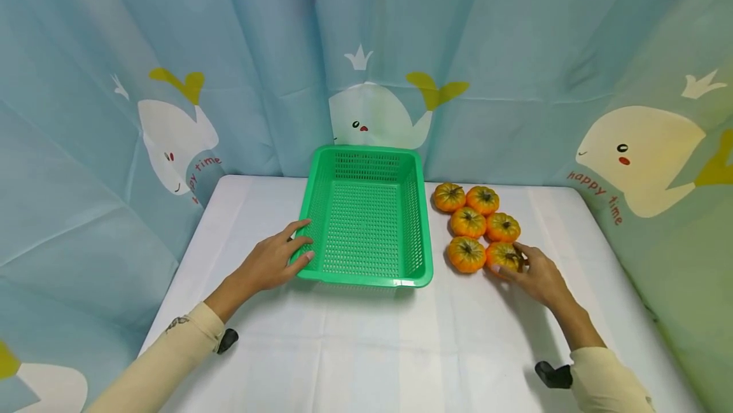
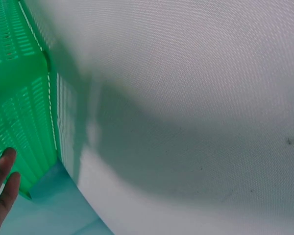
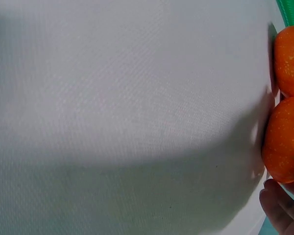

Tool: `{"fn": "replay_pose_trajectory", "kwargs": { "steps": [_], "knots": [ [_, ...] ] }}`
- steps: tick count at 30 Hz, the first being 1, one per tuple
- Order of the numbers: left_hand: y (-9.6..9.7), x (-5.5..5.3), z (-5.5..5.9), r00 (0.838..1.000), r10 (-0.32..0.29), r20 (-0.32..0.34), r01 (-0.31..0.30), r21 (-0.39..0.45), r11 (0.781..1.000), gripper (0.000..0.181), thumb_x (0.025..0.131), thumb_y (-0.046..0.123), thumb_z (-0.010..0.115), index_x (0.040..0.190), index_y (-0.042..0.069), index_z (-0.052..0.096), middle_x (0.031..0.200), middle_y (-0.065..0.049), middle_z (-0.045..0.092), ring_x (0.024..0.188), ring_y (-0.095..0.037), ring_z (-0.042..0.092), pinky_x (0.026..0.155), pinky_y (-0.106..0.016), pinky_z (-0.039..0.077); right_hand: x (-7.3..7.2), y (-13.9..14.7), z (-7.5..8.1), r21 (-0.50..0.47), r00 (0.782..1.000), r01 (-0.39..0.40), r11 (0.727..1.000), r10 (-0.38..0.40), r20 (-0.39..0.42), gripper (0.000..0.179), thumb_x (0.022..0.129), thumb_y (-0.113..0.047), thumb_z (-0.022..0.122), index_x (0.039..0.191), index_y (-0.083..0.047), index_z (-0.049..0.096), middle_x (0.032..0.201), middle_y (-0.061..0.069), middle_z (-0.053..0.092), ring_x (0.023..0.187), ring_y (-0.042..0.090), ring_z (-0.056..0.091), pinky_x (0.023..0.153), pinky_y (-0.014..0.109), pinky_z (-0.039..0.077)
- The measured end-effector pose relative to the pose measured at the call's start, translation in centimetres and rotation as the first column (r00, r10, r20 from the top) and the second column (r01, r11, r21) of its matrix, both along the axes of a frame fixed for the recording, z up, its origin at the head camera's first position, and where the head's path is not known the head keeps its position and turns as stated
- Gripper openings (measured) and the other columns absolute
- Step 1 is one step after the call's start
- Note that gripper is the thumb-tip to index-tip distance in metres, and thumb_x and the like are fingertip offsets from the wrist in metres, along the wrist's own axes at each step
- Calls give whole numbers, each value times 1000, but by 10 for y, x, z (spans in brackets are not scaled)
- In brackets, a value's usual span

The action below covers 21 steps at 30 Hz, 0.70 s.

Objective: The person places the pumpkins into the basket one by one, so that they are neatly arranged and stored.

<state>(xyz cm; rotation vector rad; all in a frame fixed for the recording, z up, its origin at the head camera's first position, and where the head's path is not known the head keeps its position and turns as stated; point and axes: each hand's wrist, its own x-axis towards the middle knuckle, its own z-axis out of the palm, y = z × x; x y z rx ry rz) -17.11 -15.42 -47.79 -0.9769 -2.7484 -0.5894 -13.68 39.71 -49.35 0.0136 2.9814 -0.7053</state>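
On white cloth-topped table [image 1: 366, 349]: 1 rect. green perforated-plastic basket [image 1: 366, 282], back-ctr.; beside it, R., 6 small ribbed orange-&-green pumpkins, 2 cols. of 3.

L. hand [image 1: 275, 260]: arm extended fwd., cream sleeve [image 1: 189, 330]; digits spread across basket's L. rim, tips inside.

R. hand [image 1: 538, 276]: arm angled fwd. & inward, palm down; thumb & fingers parted over near-R. pumpkin [image 1: 502, 254], touching; pinch or light touch, can't tell. Other five pumpkins [image 1: 468, 222] adj., on table.

Obscured: near-R. pumpkin part-covered by R. hand; some L. digits hidden. L. wrist view: basket & hand cut off at L. edge, approx. 2 fingertips showing. R. wrist view: 2 pumpkins & fingers cropped at R. edge. Both sleeves cut off, head view btm.
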Motion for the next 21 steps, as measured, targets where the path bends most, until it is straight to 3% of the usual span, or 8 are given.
{"fn": "replay_pose_trajectory", "kwargs": {
  "steps": [9, 21],
  "knots": [
    [0, 0, -3, 1000, 7, -4, -7, -10, 1000, 30, 101, 34, 60, 121, 14, 70, 153, -11, 46, 98, -24, 70, 76, -41, 56, -2, -2, 2, -48, 999, 8, 999, -5, 44, 87, 92, -38, 73, 145, 18, 34, 139, 42, 42, 116, 54, 50, 95, 65, 44],
    [1, 0, -1, 1000, 7, -18, -7, -7, 1000, 28, 101, 33, 60, 120, 15, 70, 151, -11, 48, 93, -22, 70, 74, -41, 56, -1, -2, 1, -48, 1000, -16, 999, 17, 10, 93, 86, -39, 80, 145, 17, 35, 139, 42, 43, 116, 56, 51, 95, 65, 44]
  ]
}}
